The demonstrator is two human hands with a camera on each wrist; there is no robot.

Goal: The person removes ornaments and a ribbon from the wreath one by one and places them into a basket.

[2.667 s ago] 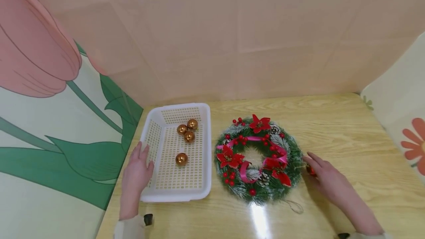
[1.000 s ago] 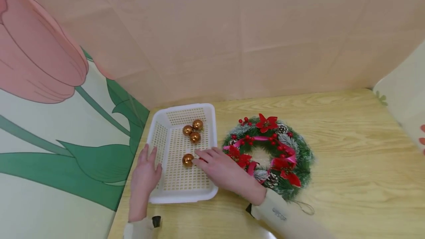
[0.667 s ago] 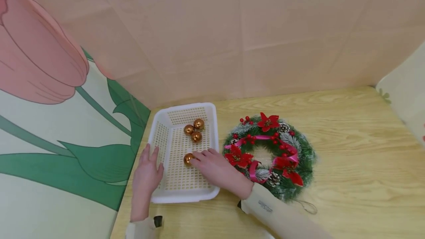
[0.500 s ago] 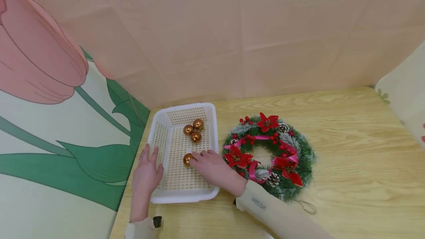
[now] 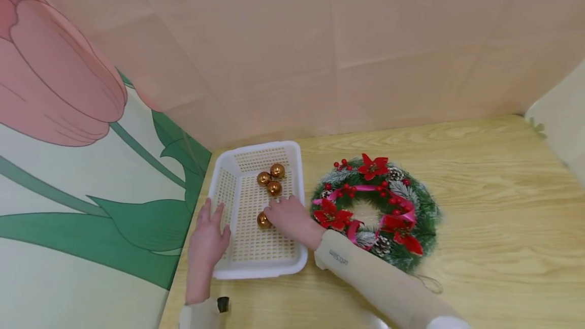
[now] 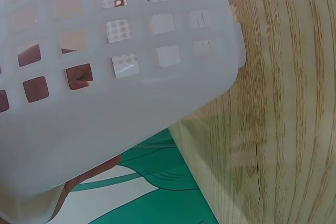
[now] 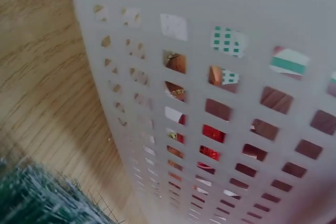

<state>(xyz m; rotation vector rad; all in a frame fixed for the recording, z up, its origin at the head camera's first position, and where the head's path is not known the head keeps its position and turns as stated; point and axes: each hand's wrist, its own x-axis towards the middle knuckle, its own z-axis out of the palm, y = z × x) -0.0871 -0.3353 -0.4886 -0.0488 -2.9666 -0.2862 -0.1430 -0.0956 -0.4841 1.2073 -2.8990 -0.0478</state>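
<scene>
A white plastic basket (image 5: 260,270) stands on the table with several copper-coloured Christmas balls (image 5: 274,188) inside. My left hand (image 5: 207,240) holds its left rim; in the left wrist view skin shows through the holes and below the rim. My right hand (image 5: 292,220) reaches in over the right rim, fingers curled down beside the nearest copper ball (image 5: 263,220). Through the wall in the right wrist view, a red Christmas ball (image 7: 212,134) shows among its fingers; the hand hides that ball in the head view.
Right of the basket lies a green Christmas wreath (image 5: 425,217) with red flowers, berries, pinecones and pink ribbon, partly under the right forearm. A thin cord loop (image 5: 429,284) lies at its lower edge. The wood-grain table (image 5: 493,192) meets a covered wall behind.
My right hand has carried the red Christmas ball from the wreath's right side leftward into the basket, then shifted slightly. The left hand stays at the basket's rim. The view has drifted slightly.
</scene>
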